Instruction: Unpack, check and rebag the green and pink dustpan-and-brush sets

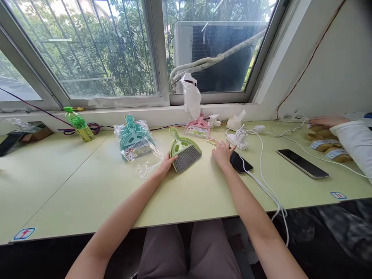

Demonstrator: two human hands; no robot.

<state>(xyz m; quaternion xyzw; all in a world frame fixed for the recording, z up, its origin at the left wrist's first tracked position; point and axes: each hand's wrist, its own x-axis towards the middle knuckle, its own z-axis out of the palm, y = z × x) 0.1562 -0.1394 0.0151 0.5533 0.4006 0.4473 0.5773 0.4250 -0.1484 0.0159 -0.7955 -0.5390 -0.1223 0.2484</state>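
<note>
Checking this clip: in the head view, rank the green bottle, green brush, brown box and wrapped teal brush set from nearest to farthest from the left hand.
1. Green brush: in the left hand, touching it.
2. Wrapped teal brush set: just to the hand's left, farther back.
3. Green bottle: farther left, leaning by the window ledge.
4. Brown box: left beyond the bottle.

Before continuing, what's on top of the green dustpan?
A grey-bristled brush lies on the green dustpan, with the left hand gripping the left side. The pan's surface under the brush is covered, so anything there can't be seen.
</note>
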